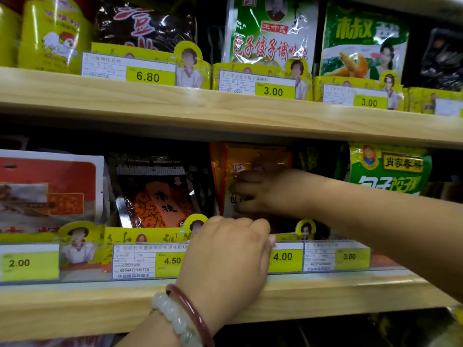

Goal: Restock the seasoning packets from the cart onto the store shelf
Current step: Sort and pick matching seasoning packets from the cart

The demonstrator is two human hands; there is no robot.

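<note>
On the lower shelf [75, 309], going from the left, a red-and-white packet [47, 186] stood behind the 2.00 price tag [30, 262], propped upright so its face could be read from the aisle. Next to it a dark packet with an orange panel [155, 196] leaned a little behind the 4.50 price tag [150, 261].

The left hand [225, 261], with a pale bead bracelet [175, 319] and a dark red bangle [193, 311] at the wrist, lay over the yellow front rail [125, 236] of the shelf. Its fingers were curled over the top edge of that rail, knuckles up, and I took it to be steadying or pulling the rail back so there was room to slide stock in behind. Whether that grip held anything besides the rail I could not tell, since the fingertips were hidden.

Just right of it, deeper in the shelf, the right hand [273, 191] pressed against the orange seasoning packet [250, 161], which stood upright in the slot above the 4.00 price tag [283, 256]. The fingers looked wrapped around the packet's front at mid-height, a closing grip, though the shadow blurred the tips. My guess is that it was seating the packet straight in its row.

Farther right a green packet [390, 169] stood above the 3.00 price tag [350, 256]. The cart was nowhere in view.
</note>
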